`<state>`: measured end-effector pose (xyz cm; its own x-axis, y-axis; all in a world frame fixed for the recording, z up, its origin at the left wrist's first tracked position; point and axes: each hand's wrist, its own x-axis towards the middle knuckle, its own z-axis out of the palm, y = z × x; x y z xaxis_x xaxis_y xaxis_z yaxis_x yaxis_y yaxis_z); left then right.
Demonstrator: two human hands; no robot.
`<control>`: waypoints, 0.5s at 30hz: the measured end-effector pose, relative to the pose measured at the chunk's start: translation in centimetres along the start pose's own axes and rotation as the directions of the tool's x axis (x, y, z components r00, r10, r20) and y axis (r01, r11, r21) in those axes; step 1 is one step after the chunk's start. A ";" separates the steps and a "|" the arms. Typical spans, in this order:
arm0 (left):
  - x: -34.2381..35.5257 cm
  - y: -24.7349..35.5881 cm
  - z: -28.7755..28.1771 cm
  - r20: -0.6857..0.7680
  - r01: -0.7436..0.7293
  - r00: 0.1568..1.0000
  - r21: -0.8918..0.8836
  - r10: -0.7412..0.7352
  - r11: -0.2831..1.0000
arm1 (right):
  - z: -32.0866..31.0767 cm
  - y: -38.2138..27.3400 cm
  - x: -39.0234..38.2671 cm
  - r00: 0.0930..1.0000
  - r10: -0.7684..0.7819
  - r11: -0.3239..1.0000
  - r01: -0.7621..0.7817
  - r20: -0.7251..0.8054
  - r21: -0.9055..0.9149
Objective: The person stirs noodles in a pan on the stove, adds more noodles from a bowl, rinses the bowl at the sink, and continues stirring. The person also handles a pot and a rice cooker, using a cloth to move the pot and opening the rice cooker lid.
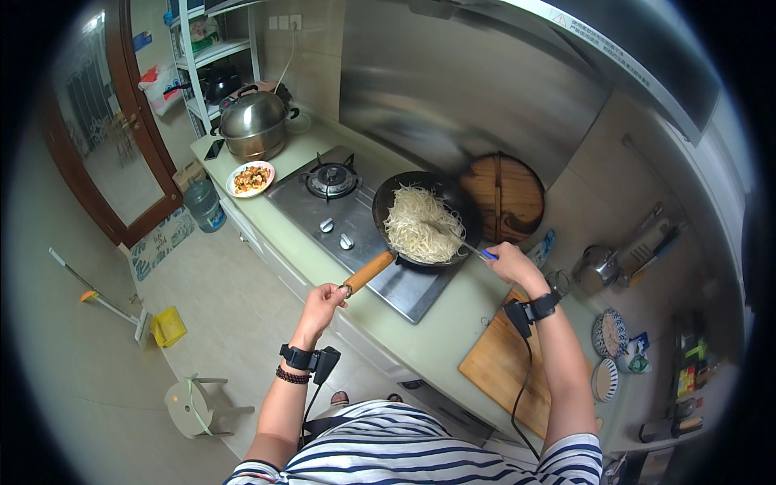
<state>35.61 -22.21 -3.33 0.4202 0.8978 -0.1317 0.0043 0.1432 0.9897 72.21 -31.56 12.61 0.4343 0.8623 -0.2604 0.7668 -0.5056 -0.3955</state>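
Observation:
A dark wok [386,200] with a wooden handle [369,272] rests on the right side of the gas stove. It is heaped with pale, thin strands [422,224] that look like bean sprouts or noodles. My left hand [326,302] is closed at the tip of the wok handle, by its metal ring. In my right hand [512,264] is a spatula [478,250] with a blue part on its metal shaft. The spatula's far end is buried in the strands, so its blade is hidden.
A free burner [330,179] lies left of the wok. Beyond it stand a plate of colourful diced food [250,179] and a steel steamer pot [253,121]. A round wooden lid [505,194] leans behind the wok. A cutting board [505,368] and patterned bowls [609,333] are at the right.

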 end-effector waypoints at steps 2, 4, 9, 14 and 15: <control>0.1 -0.1 0.1 -0.008 -0.008 1.000 -0.016 0.008 1.000 | 0.6 0.4 0.1 0.999 -0.034 0.998 0.032 -0.034 -0.056; 0.0 -0.2 0.1 -0.004 -0.010 1.000 -0.038 0.010 0.999 | 1.4 0.7 0.4 0.985 -0.136 0.988 0.126 -0.105 -0.094; 0.0 -0.3 -0.1 -0.005 -0.010 1.000 -0.017 0.010 1.000 | 2.0 2.9 0.4 0.970 -0.157 0.988 0.157 -0.184 -0.016; 0.2 -0.7 0.0 0.002 -0.022 1.000 -0.054 0.022 0.998 | 0.7 8.0 0.4 0.966 -0.086 0.971 0.136 -0.244 0.197; 0.2 -0.7 0.0 0.002 -0.025 1.000 -0.061 0.025 0.998 | 0.7 8.8 0.7 0.972 -0.042 0.962 0.101 -0.231 0.252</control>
<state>35.73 -22.14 -4.01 0.4221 0.9002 -0.1070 -0.0616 0.1463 0.9873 78.90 -35.39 8.32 0.4992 0.8659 -0.0334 0.6626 -0.4063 -0.6292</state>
